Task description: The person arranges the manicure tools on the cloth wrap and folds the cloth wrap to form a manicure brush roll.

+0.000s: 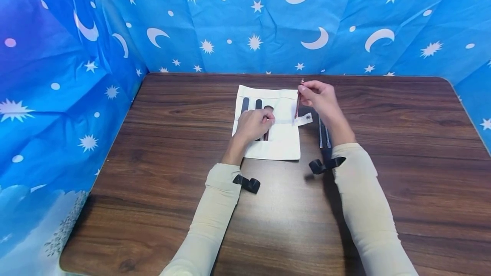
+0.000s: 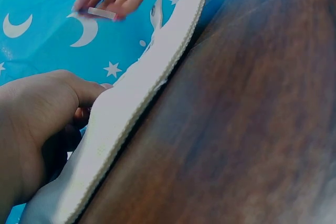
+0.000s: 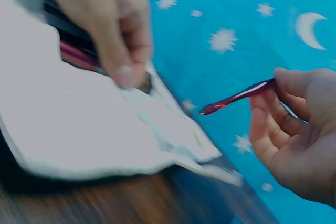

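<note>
A white pouch (image 1: 284,146) lies on the table, with two dark, rounded-end tools (image 1: 258,104) and a brush (image 1: 268,108) with a dark red handle in its pocket. My left hand (image 1: 252,125) is over the pouch, thumb and finger pinching the pocket's edge beside the brush. Past the pouch's right side, my right hand (image 1: 322,99) pinches a slim dark red-handled tool (image 3: 228,103). In the right wrist view its rounded end points toward the pouch, apart from it; fingers cover part of the tool, so its kind is unclear.
A tab with a snap (image 1: 306,119) sticks out from the pouch's right edge. Under my right forearm lies a dark object with two silver strips (image 1: 324,135), partly hidden. A blue star-and-moon curtain (image 1: 238,20) hangs behind the brown wooden table (image 1: 172,148).
</note>
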Tool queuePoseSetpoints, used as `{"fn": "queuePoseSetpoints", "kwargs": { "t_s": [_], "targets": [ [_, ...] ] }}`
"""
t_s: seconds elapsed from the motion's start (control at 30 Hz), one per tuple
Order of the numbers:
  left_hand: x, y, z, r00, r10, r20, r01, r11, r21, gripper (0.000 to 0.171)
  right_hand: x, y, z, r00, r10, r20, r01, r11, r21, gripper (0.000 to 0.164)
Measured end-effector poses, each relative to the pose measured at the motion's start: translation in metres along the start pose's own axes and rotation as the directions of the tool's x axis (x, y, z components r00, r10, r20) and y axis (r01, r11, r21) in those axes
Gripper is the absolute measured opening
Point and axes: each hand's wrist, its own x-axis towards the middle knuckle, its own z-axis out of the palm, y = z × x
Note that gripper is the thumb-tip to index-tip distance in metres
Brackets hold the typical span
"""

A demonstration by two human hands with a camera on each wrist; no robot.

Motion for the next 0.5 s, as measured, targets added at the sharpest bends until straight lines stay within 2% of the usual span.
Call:
{"fn": "queuePoseSetpoints", "kwargs": {
  "t_s": [0.1, 0.2, 0.4, 0.5],
  "targets": [
    [0.001, -0.001, 0.000, 1.000, -0.004, 0.001, 0.004, 1.000, 0.011, 0.013, 0.011, 0.009, 0.018, 1.000, -0.001, -0.031, 0.000, 0.999, -0.036, 0.005],
    [0.001, -0.001, 0.000, 1.000, -0.001, -0.001, 0.001, 1.000, 0.017, 0.012, 0.021, 0.021, 0.030, 0.997, 0.029, -0.078, -0.034, 0.997, -0.065, 0.007],
    [0.000, -0.001, 0.000, 1.000, 0.008, -0.008, -0.008, 1.000, 0.025, 0.013, 0.030, 0.038, 0.037, 0.990, 0.094, -0.103, -0.096, 0.995, -0.021, 0.002],
    [0.000, -0.001, -0.001, 1.000, 0.007, -0.011, -0.007, 1.000, 0.023, 0.013, 0.031, 0.042, 0.038, 0.992, 0.098, -0.084, -0.102, 0.994, -0.050, 0.004]
  ]
}}
